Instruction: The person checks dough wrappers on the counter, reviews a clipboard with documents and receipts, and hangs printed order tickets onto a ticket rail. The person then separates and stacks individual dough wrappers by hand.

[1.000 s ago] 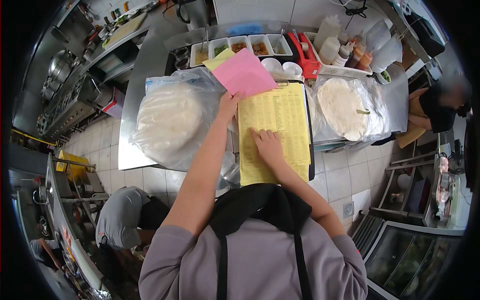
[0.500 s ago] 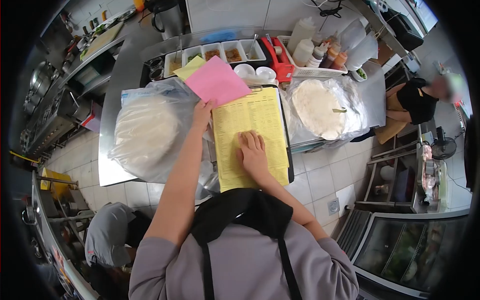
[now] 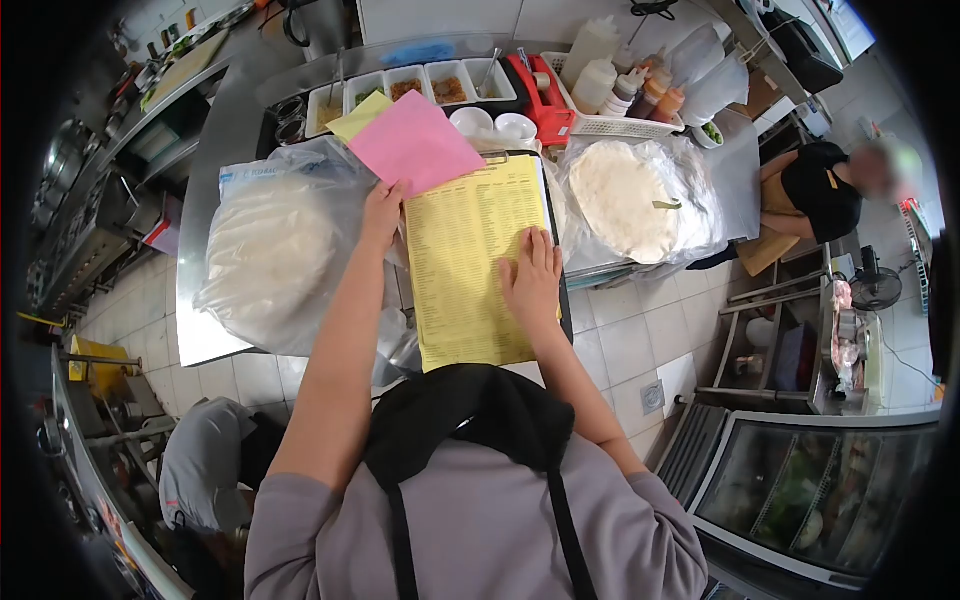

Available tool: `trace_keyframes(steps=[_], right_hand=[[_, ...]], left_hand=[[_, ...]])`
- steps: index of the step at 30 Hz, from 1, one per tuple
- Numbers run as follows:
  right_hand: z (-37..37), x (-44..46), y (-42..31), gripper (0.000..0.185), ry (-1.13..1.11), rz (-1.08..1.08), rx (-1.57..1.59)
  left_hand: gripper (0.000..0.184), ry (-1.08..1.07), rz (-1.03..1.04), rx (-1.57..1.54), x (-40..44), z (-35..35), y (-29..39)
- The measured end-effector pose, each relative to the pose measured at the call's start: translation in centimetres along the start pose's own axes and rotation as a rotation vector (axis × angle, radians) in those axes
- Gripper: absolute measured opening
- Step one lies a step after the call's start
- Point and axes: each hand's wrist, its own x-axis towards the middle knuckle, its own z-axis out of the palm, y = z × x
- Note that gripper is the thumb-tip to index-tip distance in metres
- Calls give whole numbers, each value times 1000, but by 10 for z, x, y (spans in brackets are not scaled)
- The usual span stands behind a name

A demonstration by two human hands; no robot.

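A: Yellow form [image 3: 455, 275]?
B: Printed columns, face up on black clipboard [image 3: 567, 318].
A: Pink sheet [image 3: 415, 142]?
B: Blank side up, angled, overlapping form's upper left, partly covering yellow slip [image 3: 358, 117].

Plain pink sheet [image 3: 415, 145], yellow form [image 3: 465, 270] with dark printed columns, black clipboard [image 3: 566, 310], red dispenser [image 3: 545, 108], white basket [image 3: 622, 127], grey-mauve shirt [image 3: 500, 530]

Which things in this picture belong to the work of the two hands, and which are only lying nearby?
In use:
pink sheet, held by the left hand
yellow printed sheets, under the right hand
black clipboard, beneath them

Lying nearby:
bagged pale round
pale round on plastic
squeeze bottles in the white basket
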Motion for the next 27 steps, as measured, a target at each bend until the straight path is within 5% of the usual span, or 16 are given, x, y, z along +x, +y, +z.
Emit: trace_keyframes(steps=[15,20,27], right_hand=[[-3,-39,-14,47,-74,-106,69],[-7,-44,-39,46,-58,-373,59],[5,-42,-65,46,-234,-448,114]], left_hand=[[24,4,28,25,1,3,0],[24,-14,97,6,3,-1,-6],[25,-28,49,-2,4,-4,-7]])
